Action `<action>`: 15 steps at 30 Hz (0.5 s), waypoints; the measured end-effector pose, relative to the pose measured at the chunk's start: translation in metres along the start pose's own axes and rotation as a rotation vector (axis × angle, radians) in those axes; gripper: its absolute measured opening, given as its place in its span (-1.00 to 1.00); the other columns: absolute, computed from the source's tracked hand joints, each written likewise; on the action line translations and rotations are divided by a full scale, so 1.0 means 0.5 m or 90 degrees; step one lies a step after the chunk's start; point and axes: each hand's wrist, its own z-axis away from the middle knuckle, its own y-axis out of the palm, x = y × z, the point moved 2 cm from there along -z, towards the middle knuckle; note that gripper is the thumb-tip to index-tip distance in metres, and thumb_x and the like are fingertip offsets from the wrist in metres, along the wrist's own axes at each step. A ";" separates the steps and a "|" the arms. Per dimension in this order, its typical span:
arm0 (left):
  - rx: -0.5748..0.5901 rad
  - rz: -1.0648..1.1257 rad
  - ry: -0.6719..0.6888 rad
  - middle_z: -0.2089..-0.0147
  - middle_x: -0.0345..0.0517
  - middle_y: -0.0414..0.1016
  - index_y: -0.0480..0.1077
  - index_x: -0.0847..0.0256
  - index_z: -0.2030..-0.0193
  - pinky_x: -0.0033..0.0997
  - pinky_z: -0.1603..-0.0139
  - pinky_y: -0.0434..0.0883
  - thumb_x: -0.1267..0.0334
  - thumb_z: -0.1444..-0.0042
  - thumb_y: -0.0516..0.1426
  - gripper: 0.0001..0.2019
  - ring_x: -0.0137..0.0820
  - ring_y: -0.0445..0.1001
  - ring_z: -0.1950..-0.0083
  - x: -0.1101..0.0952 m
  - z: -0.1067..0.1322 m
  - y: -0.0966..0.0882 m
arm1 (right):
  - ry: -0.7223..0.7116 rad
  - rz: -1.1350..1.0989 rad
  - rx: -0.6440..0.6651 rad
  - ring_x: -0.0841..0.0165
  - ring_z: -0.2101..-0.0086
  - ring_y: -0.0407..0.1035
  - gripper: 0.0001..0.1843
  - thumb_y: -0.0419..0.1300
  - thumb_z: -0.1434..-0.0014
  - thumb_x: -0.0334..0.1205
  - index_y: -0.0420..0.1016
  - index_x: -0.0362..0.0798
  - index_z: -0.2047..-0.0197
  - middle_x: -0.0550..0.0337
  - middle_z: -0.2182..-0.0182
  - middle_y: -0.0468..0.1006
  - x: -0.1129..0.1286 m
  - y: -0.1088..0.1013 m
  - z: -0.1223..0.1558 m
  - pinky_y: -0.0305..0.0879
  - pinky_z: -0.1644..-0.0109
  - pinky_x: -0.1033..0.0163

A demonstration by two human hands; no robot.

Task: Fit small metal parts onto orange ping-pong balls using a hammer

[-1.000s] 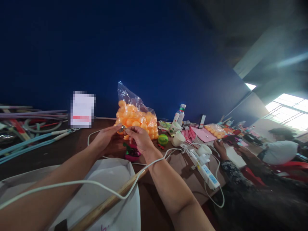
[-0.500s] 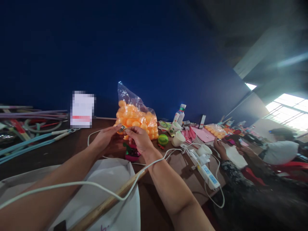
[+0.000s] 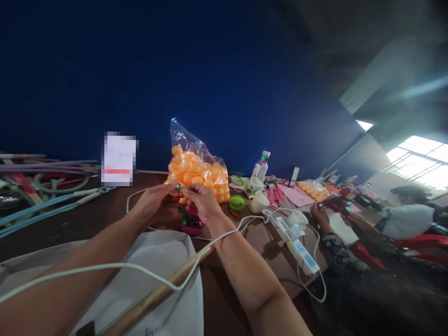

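Between the fingertips of both hands is a small, shiny silver metal piece, too small to make out fully. My left hand pinches it from the left. From the other side, my right hand holds it between thumb and forefinger, its other fingers curled. Right behind the hands stands a clear plastic bag of orange, egg-like balls. Below my right hand lies a dark pink item with a green top, partly hidden by the hand. A green-striped ball sits to the right.
A power strip with white cables lies at the right; one cable crosses in front of my forearms. A white sack and a wooden stick are nearest me. A co-worker's hand is at the right, beyond a bottle and cups.
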 end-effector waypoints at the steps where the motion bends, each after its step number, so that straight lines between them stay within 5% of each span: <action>1: -0.004 -0.002 0.006 0.35 0.06 0.60 0.50 0.37 0.28 -0.31 0.36 0.52 0.13 -0.01 0.27 -0.71 -0.27 0.57 0.39 -0.001 0.001 0.001 | 0.006 -0.004 0.000 0.58 0.68 0.17 -0.69 0.39 0.16 -0.10 0.44 -0.11 0.43 0.38 0.67 0.38 0.000 0.001 0.000 0.16 0.63 0.43; 10: 0.001 -0.021 0.023 0.37 0.01 0.60 0.50 0.34 0.28 -0.31 0.31 0.52 0.06 0.02 0.29 -0.67 -0.28 0.57 0.40 0.005 -0.006 -0.005 | 0.038 -0.064 -0.021 0.56 0.61 0.21 -0.51 0.48 0.29 -0.13 0.40 -0.11 0.30 0.33 0.57 0.47 0.004 0.007 0.004 0.35 0.56 0.38; 15: 0.019 0.012 0.032 0.39 0.01 0.59 0.50 0.36 0.25 -0.33 0.32 0.51 0.09 0.01 0.28 -0.67 -0.30 0.56 0.42 0.005 -0.004 0.001 | 0.019 -0.061 -0.006 0.56 0.62 0.20 -0.60 0.45 0.24 -0.10 0.44 -0.10 0.37 0.41 0.67 0.34 0.003 0.008 0.005 0.35 0.53 0.39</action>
